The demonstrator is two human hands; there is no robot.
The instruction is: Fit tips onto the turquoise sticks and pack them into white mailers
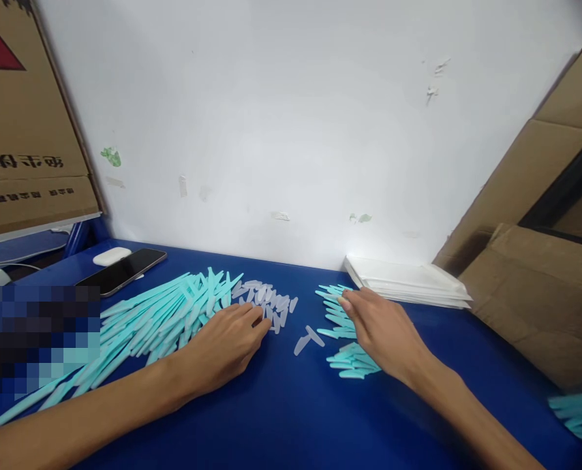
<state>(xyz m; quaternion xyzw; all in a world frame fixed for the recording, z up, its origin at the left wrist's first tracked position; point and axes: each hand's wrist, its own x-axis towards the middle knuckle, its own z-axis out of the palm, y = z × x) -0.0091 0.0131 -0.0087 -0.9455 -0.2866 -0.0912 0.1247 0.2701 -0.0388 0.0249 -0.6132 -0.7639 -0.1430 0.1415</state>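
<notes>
Scuffed white wall [271, 117] behind, blue tabletop [281, 418] below and, roughly mid-table, a heap of translucent pieces [266, 297], long axes mostly running toward the wall. Left of the heap, a large pile of turquoise sticks [144, 320], long axes slanting from near left to far right, far ends fanned toward the heap. At the heap's near edge, the left hand [232, 333], back up, fingers bent and close together; cannot tell about any pinch. Nearer and right of the heap, a loose translucent pair [301, 344], one slanting away rightward, the other away leftward. Farther right of the heap, a far turquoise group [337, 316] and a near turquoise group [352, 360], long axes nearly crosswise, tips pointing left. Partly over both, the right hand [382, 323], thumb and index finger brought together; cannot tell about any piece between. Well right of the heap, a white stack [408, 281]; well left, a dark phone [124, 271].
</notes>
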